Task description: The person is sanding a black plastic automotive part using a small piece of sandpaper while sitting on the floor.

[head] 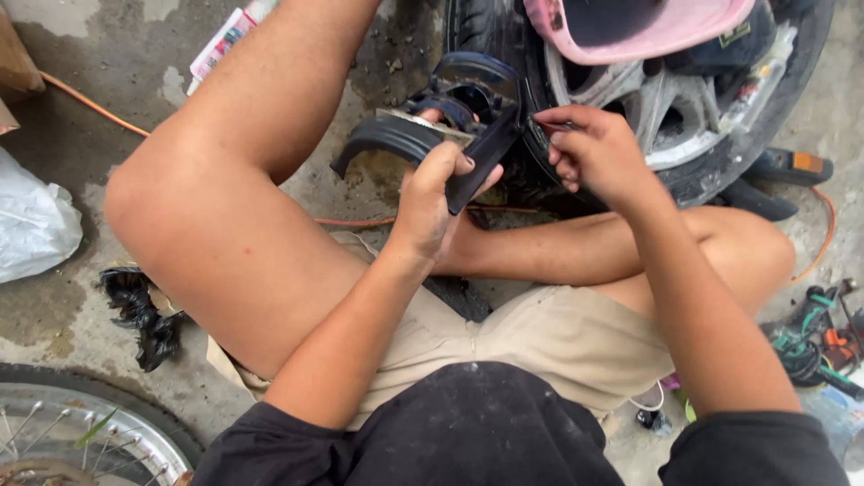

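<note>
Over the black shirt [468,432], the left hand [427,202] grips a black plastic housing [432,126] above the concrete floor [81,306]; the right hand [594,153] pinches something small against it, so fitting looks unfinished.

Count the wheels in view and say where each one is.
2. A cast-spoke wheel with its tyre lies at top right, just beyond the right hand, partly covered by a pink helmet. A wire-spoked wheel sits at bottom left, cut off by the frame.
</note>
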